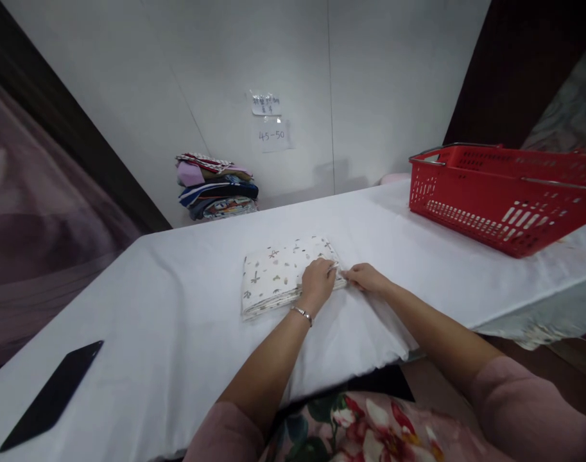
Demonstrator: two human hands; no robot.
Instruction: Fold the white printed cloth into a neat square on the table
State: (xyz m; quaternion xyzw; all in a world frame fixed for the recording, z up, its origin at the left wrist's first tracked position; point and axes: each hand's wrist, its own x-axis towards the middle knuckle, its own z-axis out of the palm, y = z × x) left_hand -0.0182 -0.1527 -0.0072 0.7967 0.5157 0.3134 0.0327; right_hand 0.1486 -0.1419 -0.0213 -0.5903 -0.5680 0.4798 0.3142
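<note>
A white cloth (273, 273) with a small printed pattern lies folded in a thick rectangle on the white-covered table (215, 378). My left hand (318, 279), with a silver bracelet at the wrist, rests over the cloth's right part, fingers closed on a bit of its edge. At the right corner my right hand (364, 277) pinches the same cloth between thumb and fingers. The two hands are close together, and the fingertips are partly hidden.
A red plastic basket (475, 199) with metal handles stands at the right. Folded fabrics (218, 186) are stacked by the wall at the back left. A dark flat object (54, 394) lies front left. Paper labels (273, 135) are taped to the wall.
</note>
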